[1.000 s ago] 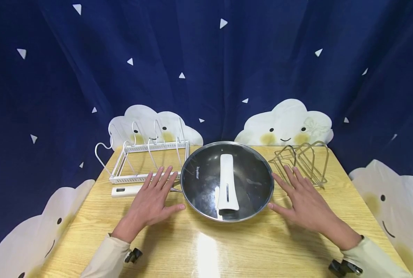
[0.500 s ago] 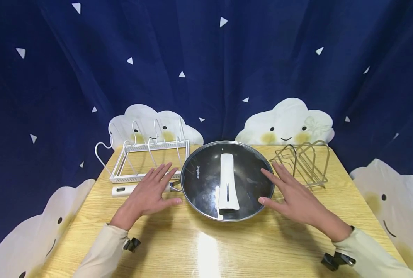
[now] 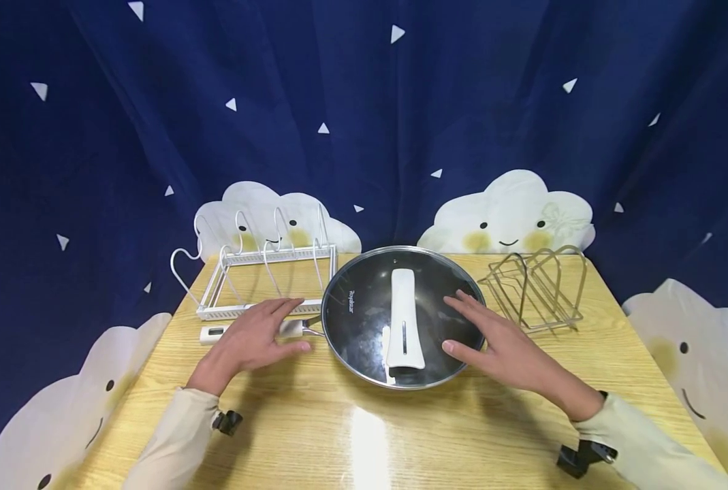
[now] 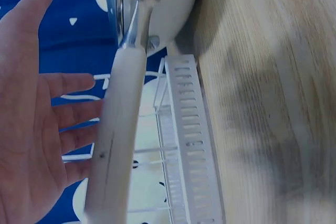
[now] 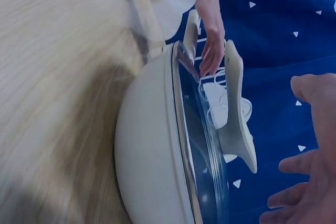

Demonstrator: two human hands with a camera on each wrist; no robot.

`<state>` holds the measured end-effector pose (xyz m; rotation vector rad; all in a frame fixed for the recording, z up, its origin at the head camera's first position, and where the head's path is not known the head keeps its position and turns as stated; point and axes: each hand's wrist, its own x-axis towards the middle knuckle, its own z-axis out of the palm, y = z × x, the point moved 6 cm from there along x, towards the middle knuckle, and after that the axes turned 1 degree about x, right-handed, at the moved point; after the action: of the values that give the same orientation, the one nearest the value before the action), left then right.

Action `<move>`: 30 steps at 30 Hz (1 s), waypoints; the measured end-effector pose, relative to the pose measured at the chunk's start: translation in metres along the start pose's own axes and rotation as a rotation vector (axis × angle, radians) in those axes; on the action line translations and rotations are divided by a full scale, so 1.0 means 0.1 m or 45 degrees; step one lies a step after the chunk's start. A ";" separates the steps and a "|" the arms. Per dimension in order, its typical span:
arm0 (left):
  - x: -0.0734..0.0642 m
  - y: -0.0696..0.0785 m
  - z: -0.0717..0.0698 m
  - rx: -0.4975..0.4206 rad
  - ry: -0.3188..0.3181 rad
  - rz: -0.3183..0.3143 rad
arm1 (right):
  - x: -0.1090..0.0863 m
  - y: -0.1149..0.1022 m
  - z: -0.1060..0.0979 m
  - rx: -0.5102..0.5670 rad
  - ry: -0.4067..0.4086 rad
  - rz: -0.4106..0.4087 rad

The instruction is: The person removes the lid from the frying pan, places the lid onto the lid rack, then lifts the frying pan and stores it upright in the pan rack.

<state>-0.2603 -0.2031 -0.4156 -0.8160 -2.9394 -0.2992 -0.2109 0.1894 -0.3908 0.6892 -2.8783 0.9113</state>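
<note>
A wok with a pale outer wall [image 5: 147, 145] sits on the table under a glass lid [image 3: 364, 272]. The lid carries a long white handle [image 3: 404, 299], wide at both ends. My left hand [image 3: 250, 340] hovers over the wok's long cream handle [image 3: 291, 329], fingers extended and thumb spread; in the left wrist view the palm is beside that handle [image 4: 118, 129], not wrapped round it. Over the lid's right side is my right hand [image 3: 504, 344], its fingers loosely extended toward the lid handle. A gap shows between them in the right wrist view.
Behind the left hand stands a white rack [image 3: 225, 313] with upright wire loops. A brownish wire rack [image 3: 526, 279] stands right of the wok. The wooden table [image 3: 437, 442] ends at a dark blue curtain [image 3: 364, 82] with white clouds.
My right hand has moved left, from beside the wok to over the lid's edge. My left hand has shifted slightly left and toward me, above the wok's handle. The wok has stayed put.
</note>
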 end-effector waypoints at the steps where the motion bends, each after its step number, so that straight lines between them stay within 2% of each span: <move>1: 0.00 -0.02 0.00 -0.004 -0.002 -0.003 | 0.00 -0.01 0.00 0.011 0.001 -0.002; 8: 0.01 -0.17 0.02 -0.043 0.004 -0.043 | 0.04 -0.12 0.01 0.097 0.015 -0.023; 13: 0.01 -0.25 0.04 -0.057 0.004 -0.052 | 0.07 -0.15 0.05 0.248 0.003 0.006; 21: 0.01 -0.28 0.07 -0.074 -0.014 -0.053 | 0.14 -0.18 0.13 0.639 -0.022 0.097; 24: 0.02 -0.29 0.08 -0.093 -0.020 -0.056 | 0.19 -0.20 0.19 0.843 -0.045 0.126; 28: 0.01 -0.30 0.08 -0.108 -0.013 -0.059 | 0.23 -0.21 0.29 1.107 -0.079 0.204; 30: 0.01 -0.30 0.08 -0.108 -0.010 -0.054 | 0.24 -0.22 0.34 1.192 -0.088 0.257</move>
<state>-0.2771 -0.2261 -0.4285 -0.7670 -2.9728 -0.4277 -0.2206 0.1451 -0.4029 0.4384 -2.4676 2.3298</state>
